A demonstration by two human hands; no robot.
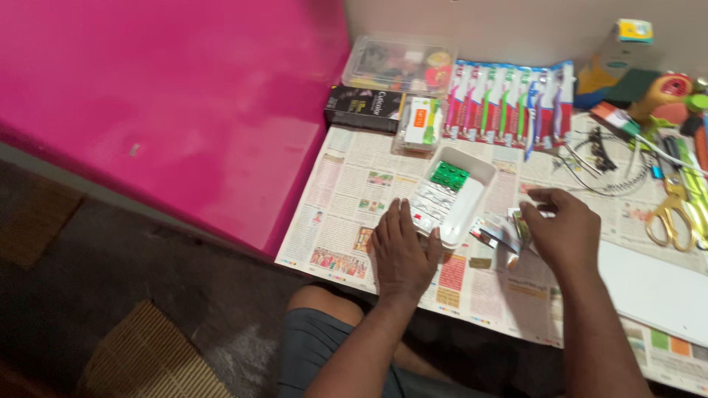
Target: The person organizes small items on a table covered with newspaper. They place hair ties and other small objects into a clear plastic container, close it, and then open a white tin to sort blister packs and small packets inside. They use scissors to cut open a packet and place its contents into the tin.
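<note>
White tray (472, 193) steadied by left hand (402, 250), palm flat, gripping nothing. Right hand (564, 232) pinches foil strips (498, 232); better slide them in flat beside green blister pack (448, 175).

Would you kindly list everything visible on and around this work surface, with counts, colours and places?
white tray: one, white, centre, holding green and silver blister strips
newspaper: several sheets, printed, covering the surface
toothbrush packs: a row, count unclear, multicoloured, top centre
clear plastic box: one, transparent, top, left of the packs
black carton: one, black, below the clear box
scissors: one pair, yellow-handled, far right
white board: one, white, lower right
pink panel: one, magenta, left
foil packets: a few, silvery, under the right hand
left hand: flat, touching the tray's near end
right hand: over the foil packets
</note>
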